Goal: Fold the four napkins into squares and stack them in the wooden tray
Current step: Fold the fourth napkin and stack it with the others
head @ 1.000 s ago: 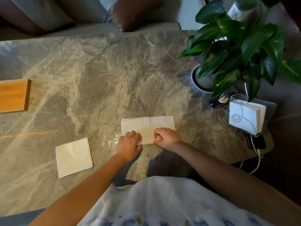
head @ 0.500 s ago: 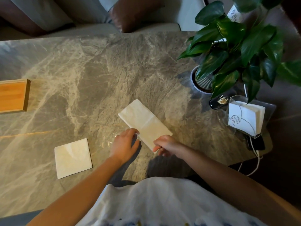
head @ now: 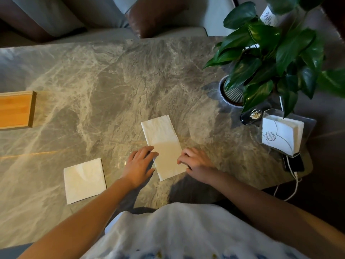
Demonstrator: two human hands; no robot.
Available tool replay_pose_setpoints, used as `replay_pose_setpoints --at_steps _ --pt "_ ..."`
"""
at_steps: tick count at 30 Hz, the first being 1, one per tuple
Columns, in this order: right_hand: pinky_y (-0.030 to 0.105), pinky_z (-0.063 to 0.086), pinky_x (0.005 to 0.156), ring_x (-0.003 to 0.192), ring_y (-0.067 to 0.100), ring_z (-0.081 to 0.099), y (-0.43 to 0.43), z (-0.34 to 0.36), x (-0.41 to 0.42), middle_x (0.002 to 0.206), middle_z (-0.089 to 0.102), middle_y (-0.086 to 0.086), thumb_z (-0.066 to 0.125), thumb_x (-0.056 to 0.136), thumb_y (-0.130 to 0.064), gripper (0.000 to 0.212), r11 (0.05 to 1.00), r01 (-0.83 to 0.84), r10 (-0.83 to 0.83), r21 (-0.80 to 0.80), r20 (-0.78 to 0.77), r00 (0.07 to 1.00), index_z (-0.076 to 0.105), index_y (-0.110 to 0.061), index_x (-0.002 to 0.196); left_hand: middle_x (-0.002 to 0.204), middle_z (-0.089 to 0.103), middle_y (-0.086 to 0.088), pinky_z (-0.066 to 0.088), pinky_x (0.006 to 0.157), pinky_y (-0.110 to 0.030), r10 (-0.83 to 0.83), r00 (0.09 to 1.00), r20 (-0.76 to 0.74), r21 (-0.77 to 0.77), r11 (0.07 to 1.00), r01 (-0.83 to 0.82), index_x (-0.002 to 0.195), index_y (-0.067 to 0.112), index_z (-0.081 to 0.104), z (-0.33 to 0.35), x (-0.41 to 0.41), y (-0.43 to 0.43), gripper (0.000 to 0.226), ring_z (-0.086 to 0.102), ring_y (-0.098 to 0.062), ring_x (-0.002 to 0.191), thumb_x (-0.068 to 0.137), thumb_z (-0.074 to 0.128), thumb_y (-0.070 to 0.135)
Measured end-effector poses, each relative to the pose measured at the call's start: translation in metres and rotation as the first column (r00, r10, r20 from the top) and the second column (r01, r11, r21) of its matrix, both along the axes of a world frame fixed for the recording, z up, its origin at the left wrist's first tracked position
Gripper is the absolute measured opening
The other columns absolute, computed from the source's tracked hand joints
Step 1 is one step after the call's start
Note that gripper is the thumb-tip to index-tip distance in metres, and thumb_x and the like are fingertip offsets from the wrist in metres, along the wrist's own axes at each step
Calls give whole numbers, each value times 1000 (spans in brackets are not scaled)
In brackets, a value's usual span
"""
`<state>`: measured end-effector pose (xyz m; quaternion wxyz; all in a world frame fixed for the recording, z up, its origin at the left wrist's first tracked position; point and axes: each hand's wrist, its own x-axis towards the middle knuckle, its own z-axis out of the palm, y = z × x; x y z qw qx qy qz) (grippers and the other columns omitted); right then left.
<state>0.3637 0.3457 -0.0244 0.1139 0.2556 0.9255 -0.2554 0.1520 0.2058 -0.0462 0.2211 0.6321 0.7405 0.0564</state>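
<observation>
A white napkin (head: 163, 144), folded into a long rectangle, lies on the marble table with its length running away from me. My left hand (head: 139, 165) touches its near left edge with fingers spread. My right hand (head: 196, 161) rests at its near right edge, fingers curled on the paper. A second napkin (head: 84, 180), folded square, lies flat to the left near the table's front. The wooden tray (head: 16, 110) sits at the far left edge of the view, partly cut off, with nothing visible inside.
A potted plant (head: 270, 58) with broad leaves stands at the back right. A clear holder with a stack of napkins (head: 281, 133) sits on the right, beside a small dark dish (head: 251, 116) and a phone with a white cable (head: 293, 163). A sofa lies beyond the table.
The rectangular napkin has been turned from lying sideways to pointing away from me. Both hands have stayed at its near end and followed the turn.
</observation>
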Motion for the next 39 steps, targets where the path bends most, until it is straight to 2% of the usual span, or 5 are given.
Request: replay_pose_setpoints --at_steps 11,19,27,33,39 --pt "32 38 79 99 17 47 -3 -4 -23 99 53 -3 59 88 -26 6 992 122 -119 23 -84 989 59 -20 91 146 34 3 19 115 -42 34 996 80 -11 999 -33 140 24 34 -2 -2 -3 83 30 -17 138 69 61 58" --pt "25 46 67 79 1 44 -11 15 -15 89 50 -15 58 89 -31 8 980 112 -158 -167 -295 942 54 -23 88 130 59 -3 37 101 -41 255 946 200 138 949 -285 111 17 64 -1 6 -8 32 54 -26 119 79 70 16" --pt "25 43 93 118 7 44 -10 -3 4 132 48 -8 72 77 -20 46 975 116 -146 -188 -150 978 53 -21 119 118 67 -1 40 98 -39 336 910 241 88 927 -366 103 19 63 5 3 -6 16 57 -29 111 87 60 18" --pt "38 53 81 101 16 59 -16 -10 -3 110 63 0 63 83 -6 17 984 112 -145 -135 -268 952 62 -13 98 108 71 1 40 94 -38 300 929 216 139 933 -333 96 16 66 8 6 -15 13 62 -28 102 84 66 14" --pt "46 50 60 70 26 56 -17 -11 -5 80 63 7 58 84 -9 11 986 151 -165 -75 -254 953 62 -9 94 90 70 1 42 86 -34 297 926 232 149 930 -335 93 20 62 5 6 -19 9 63 -23 87 90 59 28"
